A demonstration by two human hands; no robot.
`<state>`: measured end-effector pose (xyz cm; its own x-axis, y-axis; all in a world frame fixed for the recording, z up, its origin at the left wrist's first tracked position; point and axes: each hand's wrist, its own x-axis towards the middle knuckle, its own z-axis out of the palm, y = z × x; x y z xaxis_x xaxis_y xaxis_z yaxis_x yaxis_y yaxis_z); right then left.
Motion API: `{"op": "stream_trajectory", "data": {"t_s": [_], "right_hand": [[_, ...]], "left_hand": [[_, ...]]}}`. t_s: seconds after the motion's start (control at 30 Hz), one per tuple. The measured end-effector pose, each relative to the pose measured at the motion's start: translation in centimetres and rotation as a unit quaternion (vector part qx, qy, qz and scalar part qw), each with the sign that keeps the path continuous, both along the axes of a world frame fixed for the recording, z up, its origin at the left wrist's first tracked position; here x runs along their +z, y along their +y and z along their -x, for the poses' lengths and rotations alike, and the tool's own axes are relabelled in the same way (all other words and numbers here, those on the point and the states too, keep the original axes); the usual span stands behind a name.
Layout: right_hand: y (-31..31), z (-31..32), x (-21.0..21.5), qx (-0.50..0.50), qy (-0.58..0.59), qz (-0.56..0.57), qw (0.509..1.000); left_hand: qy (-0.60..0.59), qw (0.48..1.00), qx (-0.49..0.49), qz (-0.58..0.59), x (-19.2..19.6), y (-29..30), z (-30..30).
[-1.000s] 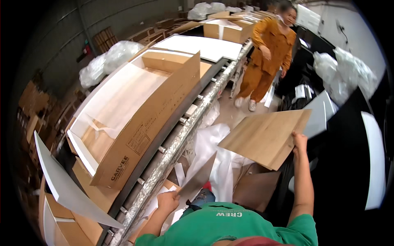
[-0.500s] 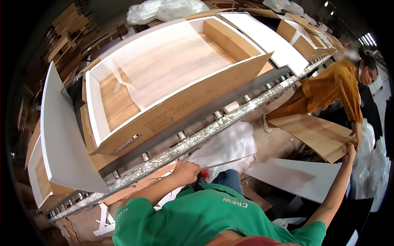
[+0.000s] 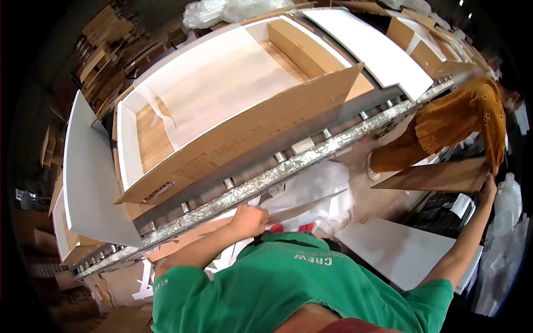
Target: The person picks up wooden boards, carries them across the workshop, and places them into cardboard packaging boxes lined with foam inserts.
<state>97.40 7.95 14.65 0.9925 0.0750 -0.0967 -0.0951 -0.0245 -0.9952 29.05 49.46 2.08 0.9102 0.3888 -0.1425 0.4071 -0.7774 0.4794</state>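
Note:
My left hand (image 3: 251, 221) is closed around the near end of a thin, flat grey-brown strip (image 3: 308, 206), in front of the conveyor's near rail. The strip points away to the right; its exact kind is unclear. Far to the right, my outstretched right hand (image 3: 488, 190) is at the corner of a brown board (image 3: 436, 176), its fingers closed at the edge. A co-worker in orange-brown clothes (image 3: 452, 119) has a hand on that same board, just above mine. Below it lies a white panel (image 3: 388, 250).
A large open carton (image 3: 239, 133) with white-edged panels and translucent foam sheet rests on the roller conveyor (image 3: 250, 186). A curved white panel (image 3: 91, 177) stands at its left, another white panel (image 3: 366, 47) at its right. Plastic wrap (image 3: 502, 233) hangs at far right.
The brown board has tilted and now appears narrower, with my right hand slightly higher. The co-worker has bent lower. The strip in my left hand has turned, showing more of its face.

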Motion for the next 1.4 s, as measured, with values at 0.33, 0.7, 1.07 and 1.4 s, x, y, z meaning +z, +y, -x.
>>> {"op": "stream_trajectory", "data": {"t_s": [0.33, 0.7, 1.07, 1.4], "right_hand": [[3.2, 24.1, -43.2, 0.014, 0.483, -0.021, 0.875], [22.3, 29.5, -37.8, 0.261, 0.429, -0.377, 0.778], [17.1, 15.9, -16.9, 0.312, 0.027, 0.104, 0.944], [44.4, 9.7, 3.4, 0.392, -0.296, 0.307, 0.815]], "left_hand": [[-0.004, 0.994, -0.075, 0.083, 12.7, 1.5, -17.4], [-0.168, 0.944, 0.271, 0.088, 33.5, 2.3, -13.6], [-0.233, 0.874, 0.393, 0.162, 17.3, 8.3, 1.5], [-0.176, 0.82, 0.514, 0.182, 14.4, 22.8, 11.3]]}}
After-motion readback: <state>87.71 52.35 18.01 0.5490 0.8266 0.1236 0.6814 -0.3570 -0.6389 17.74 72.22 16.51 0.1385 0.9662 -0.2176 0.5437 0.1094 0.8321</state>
